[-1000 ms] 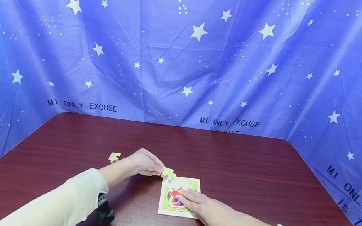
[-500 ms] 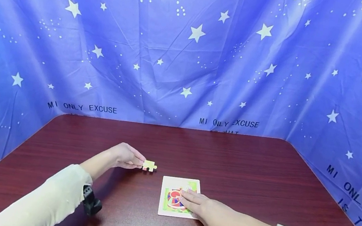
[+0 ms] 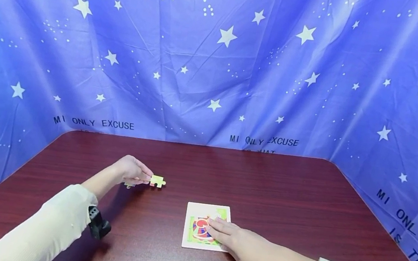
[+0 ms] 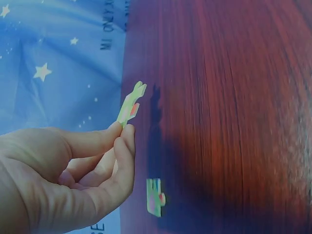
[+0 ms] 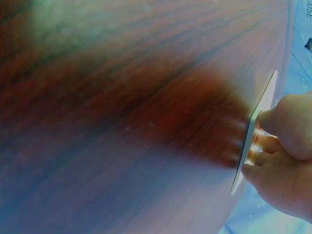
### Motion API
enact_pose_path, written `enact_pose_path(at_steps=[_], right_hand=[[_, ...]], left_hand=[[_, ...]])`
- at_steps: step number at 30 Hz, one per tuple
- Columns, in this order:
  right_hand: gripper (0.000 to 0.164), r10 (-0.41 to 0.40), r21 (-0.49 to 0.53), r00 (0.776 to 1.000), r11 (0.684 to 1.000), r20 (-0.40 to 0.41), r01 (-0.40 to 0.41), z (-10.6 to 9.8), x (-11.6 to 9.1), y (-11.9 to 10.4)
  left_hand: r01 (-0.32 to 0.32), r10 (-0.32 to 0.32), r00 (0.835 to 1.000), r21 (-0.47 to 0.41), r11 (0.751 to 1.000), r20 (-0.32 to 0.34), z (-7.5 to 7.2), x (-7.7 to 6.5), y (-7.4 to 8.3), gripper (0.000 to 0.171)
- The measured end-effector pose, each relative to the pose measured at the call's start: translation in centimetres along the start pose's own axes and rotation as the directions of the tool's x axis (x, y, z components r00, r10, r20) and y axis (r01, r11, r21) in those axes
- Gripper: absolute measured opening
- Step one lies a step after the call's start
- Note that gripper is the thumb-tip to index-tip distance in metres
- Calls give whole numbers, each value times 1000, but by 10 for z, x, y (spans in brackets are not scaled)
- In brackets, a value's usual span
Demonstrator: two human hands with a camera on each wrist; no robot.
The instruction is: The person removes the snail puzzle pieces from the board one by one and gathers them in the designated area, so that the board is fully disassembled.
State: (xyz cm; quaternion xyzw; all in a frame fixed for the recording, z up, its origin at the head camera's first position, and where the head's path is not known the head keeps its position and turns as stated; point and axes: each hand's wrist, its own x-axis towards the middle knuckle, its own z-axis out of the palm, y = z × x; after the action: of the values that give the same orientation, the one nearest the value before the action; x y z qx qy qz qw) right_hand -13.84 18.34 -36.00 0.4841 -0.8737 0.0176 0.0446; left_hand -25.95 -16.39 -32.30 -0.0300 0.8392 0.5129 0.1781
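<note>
My left hand pinches a yellow-green puzzle piece between thumb and fingertips, held above the table in the left wrist view. A second puzzle piece lies on the table below that hand; in the head view the hand partly covers it. The square puzzle board has a pale frame and a red, blue and green picture, with a bare pale patch at its upper left. My right hand rests on the right part of the board, fingers extended over the picture and hiding some of it.
The dark red wood-grain table spreads around the board. A blue curtain with white stars hangs behind its far edge and along both sides. A black device is strapped at my left wrist.
My left hand has carried the pinched piece from the board's upper left corner leftward and slightly back, over the loose piece. The right hand and the board have stayed in place.
</note>
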Motion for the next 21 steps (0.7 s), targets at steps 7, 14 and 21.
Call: enact_pose_path(at_steps=[7,14,21], right_hand=[[48,3,-10,1000,1000,6,-3,1,0,1],[47,11,7,1000,1000,8,-11,1,0,0],[45,16,17,1000,1000,-5,-16,1,0,-1]], left_hand=[[16,-15,1000,8,1000,-13,-10,3,-7,28],[2,-2,999,15,1000,-34,-13,2,-9,27],[7,-5,999,50,999,-51,-9,1,-12,24]])
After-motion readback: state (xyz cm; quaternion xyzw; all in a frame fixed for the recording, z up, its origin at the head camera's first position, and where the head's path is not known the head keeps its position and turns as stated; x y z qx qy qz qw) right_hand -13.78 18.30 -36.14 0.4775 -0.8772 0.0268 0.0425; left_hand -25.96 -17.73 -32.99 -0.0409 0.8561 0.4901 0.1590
